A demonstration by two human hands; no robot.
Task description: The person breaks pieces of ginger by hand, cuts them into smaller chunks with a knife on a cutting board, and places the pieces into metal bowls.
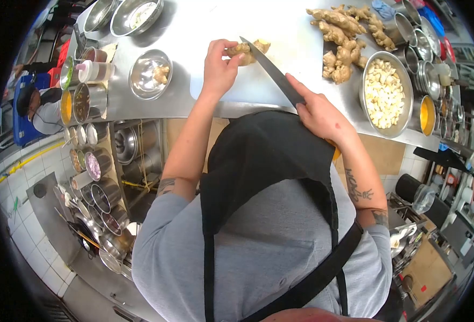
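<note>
My left hand [220, 67] grips a piece of ginger root [244, 58] on the white cutting board [223, 92], fingers bent around its left side. A long-bladed kitchen knife [273, 72] is in my right hand [318, 111], which is closed around the handle. The blade slants up and left, its tip over the ginger. A knob of ginger with a pale cut face [262, 45] lies just right of the blade. Whether the edge is in the root cannot be told from here.
A metal bowl [136, 80] with a small ginger piece stands on the left. To the right are a heap of whole ginger [344, 40] and a large bowl of pale peeled pieces [362, 88]. Pots and containers line both sides. Another person [46, 110] is at far left.
</note>
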